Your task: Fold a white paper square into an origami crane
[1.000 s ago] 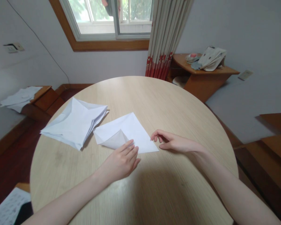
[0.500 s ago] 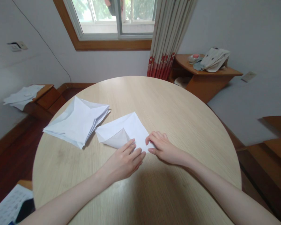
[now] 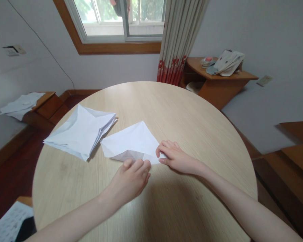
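Observation:
A partly folded white sheet (image 3: 136,137) lies near the middle of the round wooden table (image 3: 192,114). My left hand (image 3: 135,176) is at its near edge, fingers curled together on the flap there; the fingertips are partly hidden. My right hand (image 3: 173,156) holds the sheet's right corner between thumb and bent fingers. To the left of the sheet rests a stack of folded white papers (image 3: 83,131), with pointed corners and several layers showing along its right side.
Behind the table are a window (image 3: 121,20) and a curtain (image 3: 179,40). A corner shelf (image 3: 217,84) bears a cloth bag (image 3: 229,63). Papers lie on a small cabinet (image 3: 49,107) at left. A printed sheet (image 3: 10,218) is at lower left.
My left hand has drawn back toward me and its fingers have curled. The sheet's near flap, which stood up as a point, is now lower and flatter. My right hand stays at the corner.

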The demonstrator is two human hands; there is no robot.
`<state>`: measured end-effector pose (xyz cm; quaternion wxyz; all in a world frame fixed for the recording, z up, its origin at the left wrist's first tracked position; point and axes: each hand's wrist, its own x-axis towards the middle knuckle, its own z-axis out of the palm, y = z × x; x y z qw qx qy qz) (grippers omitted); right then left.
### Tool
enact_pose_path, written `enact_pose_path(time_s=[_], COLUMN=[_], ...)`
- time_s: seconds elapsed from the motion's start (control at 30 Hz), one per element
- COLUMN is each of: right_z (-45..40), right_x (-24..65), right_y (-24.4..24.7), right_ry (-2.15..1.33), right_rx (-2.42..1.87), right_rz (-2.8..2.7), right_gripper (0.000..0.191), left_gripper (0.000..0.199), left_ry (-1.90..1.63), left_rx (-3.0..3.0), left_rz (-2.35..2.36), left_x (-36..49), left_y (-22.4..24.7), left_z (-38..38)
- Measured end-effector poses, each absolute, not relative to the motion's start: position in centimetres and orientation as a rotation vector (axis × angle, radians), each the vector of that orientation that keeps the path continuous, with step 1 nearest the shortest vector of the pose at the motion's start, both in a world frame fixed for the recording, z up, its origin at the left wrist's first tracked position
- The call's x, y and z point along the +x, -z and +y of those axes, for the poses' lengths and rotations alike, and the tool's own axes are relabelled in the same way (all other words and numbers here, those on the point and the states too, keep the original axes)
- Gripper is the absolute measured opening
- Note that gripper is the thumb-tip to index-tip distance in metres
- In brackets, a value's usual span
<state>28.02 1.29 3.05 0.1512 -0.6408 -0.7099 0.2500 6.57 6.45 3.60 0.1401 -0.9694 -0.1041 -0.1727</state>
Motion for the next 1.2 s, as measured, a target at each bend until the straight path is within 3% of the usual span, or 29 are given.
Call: enact_pose_path(time_s=[0.4, 1.2], right_z=[1.4, 1.6], right_x=[28.0, 28.0], right_y=[-3.5, -3.5], right_ry=[-0.743, -0.784], right_rx=[-1.854, -1.889], right_rz=[-2.041, -2.02], right_gripper=[0.006, 0.006], left_gripper=[0.023, 0.028], left_ry=[0.432, 0.33], left_rx=[-2.775, -2.905], left_rz=[-0.419, -0.733], left_x=[6.2, 5.7], left_y=[-2.5, -3.9], left_z=[5.5, 4.5])
